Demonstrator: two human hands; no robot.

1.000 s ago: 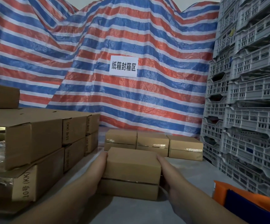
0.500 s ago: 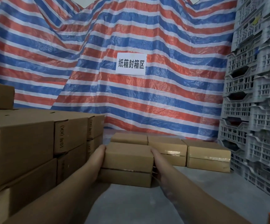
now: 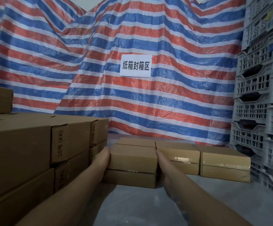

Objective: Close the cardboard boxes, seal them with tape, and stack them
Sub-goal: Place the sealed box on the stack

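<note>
Both hands carry a pair of stacked, closed brown cardboard boxes (image 3: 133,158) between them, held low over the grey floor (image 3: 148,207). Left hand (image 3: 102,158) lies flat against the left end of the pair, fingers straight, pressing inward. Right hand (image 3: 161,160) lies against the right end, fingers extended along the side; fingertips hidden behind the box, so their exact curl cannot be told. Clear tape glints along the seam between upper and lower box. Directly behind the held pair, touching or nearly so, sits a further brown box (image 3: 135,141); just right of it a row of two-high taped brown cardboard stacks (image 3: 201,159) stands on the floor against the backdrop. Left side: a tall pile of larger brown cartons (image 3: 34,144) printed "10号 (KK)". Backdrop is a red, white and blue striped tarpaulin (image 3: 173,103) carrying a white paper sign (image 3: 135,66) with black characters. Right edge: stacked grey plastic lattice crates (image 3: 261,103).
</note>
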